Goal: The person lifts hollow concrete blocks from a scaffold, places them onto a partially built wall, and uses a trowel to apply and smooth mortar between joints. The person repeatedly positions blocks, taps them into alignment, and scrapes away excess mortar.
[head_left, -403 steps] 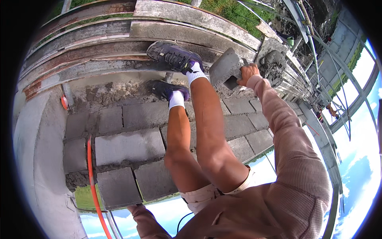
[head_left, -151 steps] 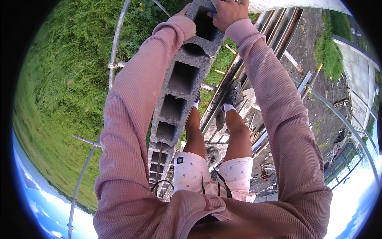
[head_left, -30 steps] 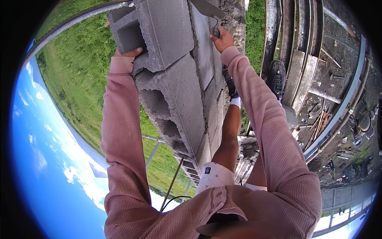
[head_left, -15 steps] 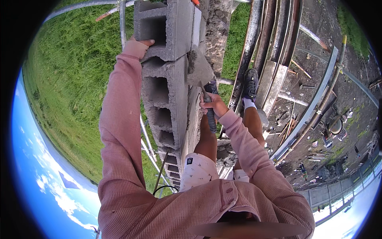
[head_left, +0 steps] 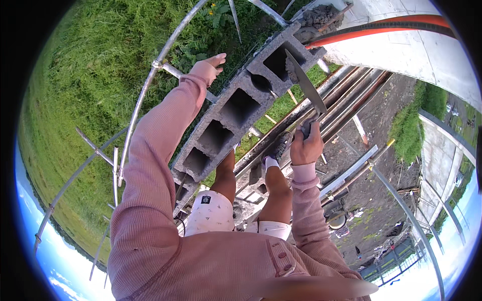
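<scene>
My right hand [head_left: 307, 146] is closed around the handle of a trowel [head_left: 312, 93]. The blade is seen nearly edge-on, its tip over a hollow cell near the far end of the grey concrete block wall [head_left: 227, 121]. Some grey mortar clings to the blade near its tip. Fingers apart and holding nothing, my left hand [head_left: 208, 70] hovers left of the wall, over the grass side. Several open cells line the top of the blocks, running from my legs toward the upper right.
Metal scaffold pipes [head_left: 145, 95] stand along the left, in front of grass. Long rusty steel channels [head_left: 346, 98] run beneath my foot on the right. Wet mortar [head_left: 324, 19] lies at the wall's far end, beside a red-orange strip [head_left: 381, 30] and a white wall [head_left: 401, 55].
My left hand has let go of the block and moved clear of it. My right hand has carried the trowel forward and right, turning its blade on edge. The view has swung round.
</scene>
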Tool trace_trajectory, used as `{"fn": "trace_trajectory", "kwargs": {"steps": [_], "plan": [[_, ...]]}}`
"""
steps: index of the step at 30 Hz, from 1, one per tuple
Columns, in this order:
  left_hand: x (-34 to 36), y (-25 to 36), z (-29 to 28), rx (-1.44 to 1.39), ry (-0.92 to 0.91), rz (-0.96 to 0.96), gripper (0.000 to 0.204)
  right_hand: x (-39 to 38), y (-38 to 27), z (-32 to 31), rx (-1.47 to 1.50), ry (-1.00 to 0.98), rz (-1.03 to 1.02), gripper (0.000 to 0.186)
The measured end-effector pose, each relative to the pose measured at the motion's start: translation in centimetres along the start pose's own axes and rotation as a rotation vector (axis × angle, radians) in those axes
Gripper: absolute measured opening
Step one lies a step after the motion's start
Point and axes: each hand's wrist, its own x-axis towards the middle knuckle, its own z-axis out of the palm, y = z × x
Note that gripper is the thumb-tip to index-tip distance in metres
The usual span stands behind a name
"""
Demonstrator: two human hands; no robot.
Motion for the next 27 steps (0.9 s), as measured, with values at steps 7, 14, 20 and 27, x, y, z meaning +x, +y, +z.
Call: {"fn": "trace_trajectory", "kwargs": {"steps": [7,14,20,27], "plan": [[-1.1,-15.4,-10.9,-0.079,0.331,-0.249,0.043,1.2,-5.5,-4.6,-0.18,0.032,-0.113,0.02],[-4.5,-23.7,-13.5,0.276,0.325,-0.382,0.044,17.6,-18.4,-0.7,-0.966,-0.372,-0.813,0.031],[-7.5,-24.5,-12.4,-0.052,0.363,-0.434,0.042,28.7,-21.7,14.2,-1.877,-0.67,-0.742,0.032],[-8.0,-24.2,-13.0,0.123,0.343,-0.412,0.04,30.4,-19.1,18.0,-2.093,-0.636,-0.847,0.032]]}}
